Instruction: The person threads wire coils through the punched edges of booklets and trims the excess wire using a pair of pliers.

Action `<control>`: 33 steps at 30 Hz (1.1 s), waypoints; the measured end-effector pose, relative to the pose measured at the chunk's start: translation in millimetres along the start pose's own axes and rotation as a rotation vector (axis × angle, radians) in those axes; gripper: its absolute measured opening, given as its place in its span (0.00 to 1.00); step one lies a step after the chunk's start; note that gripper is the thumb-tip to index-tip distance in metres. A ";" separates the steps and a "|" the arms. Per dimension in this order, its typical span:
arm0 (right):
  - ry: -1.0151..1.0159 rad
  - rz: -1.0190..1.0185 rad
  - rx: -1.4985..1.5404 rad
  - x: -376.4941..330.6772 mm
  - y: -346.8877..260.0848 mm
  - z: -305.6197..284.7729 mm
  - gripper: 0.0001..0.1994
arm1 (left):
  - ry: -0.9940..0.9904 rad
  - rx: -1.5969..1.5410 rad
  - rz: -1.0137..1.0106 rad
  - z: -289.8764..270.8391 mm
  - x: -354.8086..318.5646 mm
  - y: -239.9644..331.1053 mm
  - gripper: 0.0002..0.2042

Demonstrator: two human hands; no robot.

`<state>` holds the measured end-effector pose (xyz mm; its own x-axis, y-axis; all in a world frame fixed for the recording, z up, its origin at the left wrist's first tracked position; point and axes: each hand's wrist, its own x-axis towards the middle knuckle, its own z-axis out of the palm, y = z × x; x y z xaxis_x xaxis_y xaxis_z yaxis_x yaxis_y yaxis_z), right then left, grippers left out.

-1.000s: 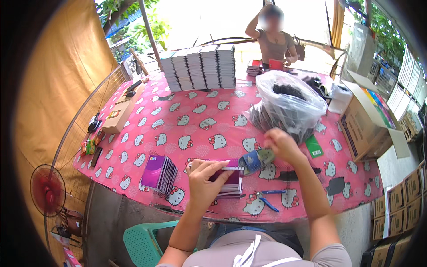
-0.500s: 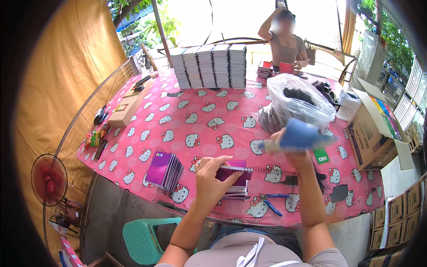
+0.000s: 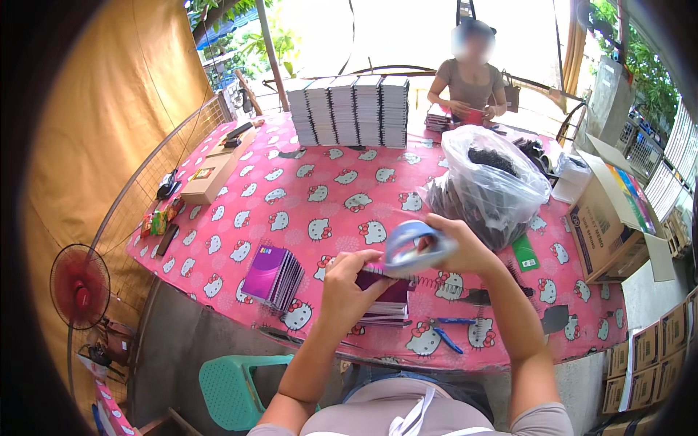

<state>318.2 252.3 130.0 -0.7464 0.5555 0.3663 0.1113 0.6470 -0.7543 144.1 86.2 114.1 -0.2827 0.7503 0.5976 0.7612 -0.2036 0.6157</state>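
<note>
My left hand (image 3: 345, 282) pinches a small purple notebook (image 3: 371, 279) on edge, above a short stack of purple notebooks (image 3: 385, 311). Out from its right end runs a loose, thin spiral coil (image 3: 443, 285). My right hand (image 3: 464, 251) grips a blue tool with a looped opening (image 3: 418, 247), smeared by motion; its exact kind cannot be made out. The tool is over the notebook's right end and hides part of it. Blue-handled pliers (image 3: 449, 338) lie on the table near me.
Purple spiral notebooks (image 3: 270, 277) stand stacked at left. Tall notebook stacks (image 3: 349, 112) fill the back. A plastic bag of black coils (image 3: 494, 182), a green card (image 3: 524, 253) and an open carton (image 3: 607, 225) are at right. Across the pink table (image 3: 313, 196) sits a co-worker (image 3: 474, 83).
My right hand has swung the blue tool left and down to the notebook's right end, turning it. My left hand keeps its hold. The co-worker's raised hand has come down to the red notebooks.
</note>
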 end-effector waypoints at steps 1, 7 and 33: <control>-0.002 0.022 -0.304 4.8 4.7 2.6 0.20 | 0.035 0.013 0.058 0.3 3.7 0.1 0.21; 0.021 -0.147 0.072 8.1 3.8 12.3 0.23 | 0.146 -0.344 -0.185 -3.3 -15.4 -27.4 0.18; 0.353 0.220 -0.810 -51.1 172.0 43.0 0.15 | 0.181 -0.956 -0.198 8.8 -27.9 -38.2 0.10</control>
<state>347.2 312.7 -41.9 -0.4245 0.7514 0.5051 0.7539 0.6023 -0.2625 128.0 78.7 69.4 -0.4996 0.7343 0.4596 -0.0775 -0.5663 0.8205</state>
